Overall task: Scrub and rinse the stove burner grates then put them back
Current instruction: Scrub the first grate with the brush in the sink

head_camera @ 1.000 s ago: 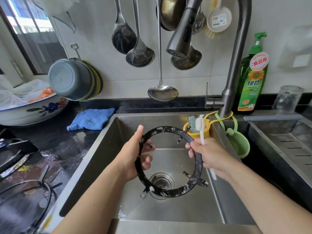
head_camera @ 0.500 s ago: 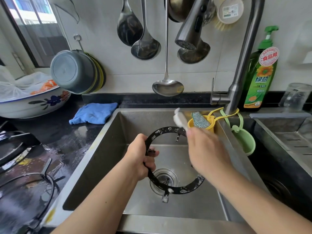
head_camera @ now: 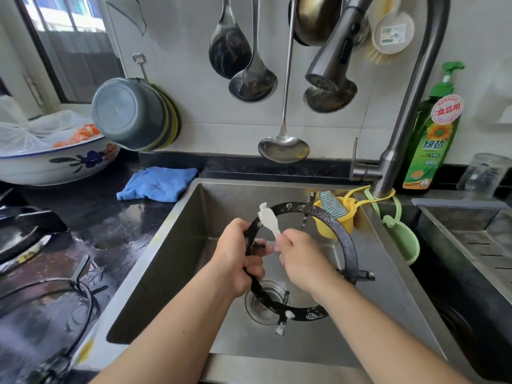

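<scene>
Gripping 1 grate (head_camera: 347,236), left hand (head_camera: 239,256) fingers curl round it; right hand (head_camera: 300,259) clamps 1 toothbrush (head_camera: 268,218).

Over the steel sink (head_camera: 177,261), the left hand (head_camera: 238,256) grips the black ring-shaped burner grate (head_camera: 347,239) by its left rim while the right hand (head_camera: 300,259) holds a foamy white toothbrush (head_camera: 268,218) against its far-left edge.
</scene>
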Demonstrator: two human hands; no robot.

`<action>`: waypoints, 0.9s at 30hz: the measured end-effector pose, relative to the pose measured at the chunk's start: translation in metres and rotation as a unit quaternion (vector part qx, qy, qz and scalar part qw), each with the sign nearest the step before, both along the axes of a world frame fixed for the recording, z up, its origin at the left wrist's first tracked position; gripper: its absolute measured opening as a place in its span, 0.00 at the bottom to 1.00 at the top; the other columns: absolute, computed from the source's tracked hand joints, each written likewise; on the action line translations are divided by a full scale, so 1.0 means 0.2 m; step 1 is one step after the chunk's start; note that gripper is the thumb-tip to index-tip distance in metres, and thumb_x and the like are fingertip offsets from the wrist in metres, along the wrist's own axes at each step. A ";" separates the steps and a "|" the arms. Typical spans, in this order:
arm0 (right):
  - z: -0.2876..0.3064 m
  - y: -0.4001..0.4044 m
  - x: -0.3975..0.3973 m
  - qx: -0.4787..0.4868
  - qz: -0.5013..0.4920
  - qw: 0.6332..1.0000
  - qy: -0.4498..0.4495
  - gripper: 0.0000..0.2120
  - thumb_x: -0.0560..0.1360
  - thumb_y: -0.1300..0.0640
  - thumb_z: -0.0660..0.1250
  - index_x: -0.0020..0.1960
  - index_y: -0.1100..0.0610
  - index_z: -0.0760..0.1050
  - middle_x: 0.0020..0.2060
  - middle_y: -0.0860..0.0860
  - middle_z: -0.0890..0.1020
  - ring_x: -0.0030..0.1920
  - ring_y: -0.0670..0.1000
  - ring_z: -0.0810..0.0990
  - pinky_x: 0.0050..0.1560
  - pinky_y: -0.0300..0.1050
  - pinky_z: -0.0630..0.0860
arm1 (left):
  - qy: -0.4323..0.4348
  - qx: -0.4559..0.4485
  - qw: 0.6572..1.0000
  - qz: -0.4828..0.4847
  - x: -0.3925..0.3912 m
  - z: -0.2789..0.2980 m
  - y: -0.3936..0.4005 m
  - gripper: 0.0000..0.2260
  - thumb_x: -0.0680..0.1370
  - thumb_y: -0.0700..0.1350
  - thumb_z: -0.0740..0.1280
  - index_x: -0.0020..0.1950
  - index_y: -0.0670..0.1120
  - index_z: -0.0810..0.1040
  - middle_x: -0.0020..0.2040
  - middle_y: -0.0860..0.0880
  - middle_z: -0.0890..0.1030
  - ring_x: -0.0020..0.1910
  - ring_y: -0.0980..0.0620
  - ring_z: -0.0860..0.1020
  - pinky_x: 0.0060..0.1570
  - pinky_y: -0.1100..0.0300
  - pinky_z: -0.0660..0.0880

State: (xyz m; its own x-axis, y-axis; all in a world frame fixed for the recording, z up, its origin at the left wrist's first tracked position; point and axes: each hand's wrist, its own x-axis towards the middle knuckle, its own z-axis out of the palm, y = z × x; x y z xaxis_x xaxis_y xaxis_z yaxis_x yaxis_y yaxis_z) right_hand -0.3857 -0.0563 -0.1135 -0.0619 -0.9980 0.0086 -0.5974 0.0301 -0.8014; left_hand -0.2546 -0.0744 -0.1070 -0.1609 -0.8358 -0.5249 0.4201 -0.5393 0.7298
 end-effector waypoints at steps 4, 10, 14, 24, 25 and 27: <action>0.01 0.02 0.03 0.038 0.102 0.993 0.036 0.16 0.84 0.50 0.58 0.42 0.54 0.76 0.30 0.48 0.74 0.31 0.48 0.69 0.35 0.45 0.64 | 0.014 0.000 1.000 0.014 0.02 0.00 0.00 0.14 0.80 0.52 0.57 0.40 0.45 0.71 0.33 0.44 0.75 0.18 0.56 0.58 0.21 0.66 0.52; -0.01 -0.04 0.00 0.007 -0.050 0.999 -0.018 0.16 0.85 0.52 0.54 0.44 0.56 0.74 0.36 0.51 0.74 0.36 0.52 0.70 0.36 0.46 0.64 | -0.031 -0.011 0.999 0.019 0.01 -0.01 0.00 0.11 0.77 0.48 0.56 0.41 0.42 0.71 0.42 0.38 0.84 0.20 0.56 0.55 0.21 0.64 0.53; -0.06 -0.01 0.05 0.012 0.046 0.996 0.079 0.16 0.83 0.50 0.56 0.41 0.55 0.73 0.36 0.54 0.77 0.38 0.56 0.74 0.37 0.47 0.67 | -0.031 -0.011 0.999 0.019 0.01 -0.02 -0.01 0.08 0.76 0.47 0.56 0.41 0.45 0.71 0.35 0.45 0.76 0.21 0.55 0.55 0.21 0.66 0.52; -0.04 0.01 0.09 0.022 0.036 0.996 0.078 0.16 0.85 0.49 0.54 0.42 0.53 0.72 0.37 0.52 0.76 0.39 0.55 0.74 0.37 0.47 0.66 | -0.052 -0.019 0.997 0.045 0.00 -0.03 -0.01 0.08 0.76 0.46 0.56 0.42 0.44 0.70 0.37 0.41 0.79 0.20 0.55 0.55 0.20 0.66 0.54; -0.05 0.00 0.08 0.024 0.044 0.995 0.081 0.16 0.85 0.49 0.54 0.42 0.53 0.72 0.38 0.53 0.77 0.40 0.55 0.74 0.37 0.47 0.66 | -0.047 -0.019 0.998 0.045 0.01 -0.03 0.00 0.08 0.76 0.45 0.56 0.41 0.44 0.70 0.37 0.42 0.79 0.20 0.55 0.55 0.20 0.66 0.53; -0.04 -0.04 0.04 0.010 -0.019 0.998 0.051 0.15 0.85 0.51 0.53 0.46 0.55 0.73 0.39 0.52 0.76 0.39 0.54 0.73 0.37 0.46 0.66 | -0.046 -0.021 0.998 0.040 0.01 -0.02 0.00 0.08 0.76 0.46 0.56 0.42 0.43 0.70 0.43 0.36 0.85 0.20 0.54 0.54 0.20 0.65 0.54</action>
State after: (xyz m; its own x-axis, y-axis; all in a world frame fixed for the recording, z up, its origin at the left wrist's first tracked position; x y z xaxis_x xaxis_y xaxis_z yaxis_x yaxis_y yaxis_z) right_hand -0.3780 -0.0651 -0.1216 -0.0992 -0.9951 -0.0027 -0.6738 0.0692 -0.7357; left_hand -0.2533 -0.0749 -0.1111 -0.0448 -0.8661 -0.4978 0.3912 -0.4737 0.7890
